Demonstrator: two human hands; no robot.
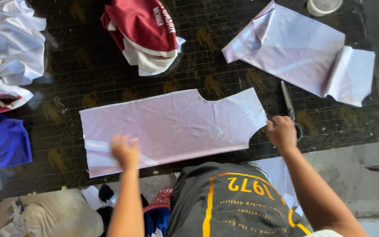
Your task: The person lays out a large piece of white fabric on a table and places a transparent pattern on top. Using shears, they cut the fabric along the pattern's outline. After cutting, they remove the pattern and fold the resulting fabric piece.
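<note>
Head view looks down on a dark counter (110,83). Left hand (126,151) lies flat, fingers spread, on a pale cut fabric panel (172,125) at frame centre. Right hand (281,131) closes its grip on the scissors (288,105) beside the panel's right edge. Another pale piece (299,52) lies upper right.

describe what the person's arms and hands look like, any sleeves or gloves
Both the left hand and the right hand are bare, with no gloves. No rings, watch or bracelets show. Both forearms are uncovered as far as the frame shows them, so no sleeve reaches them. The torso between them wears a dark grey shirt with orange-yellow stripes and lettering.
</note>
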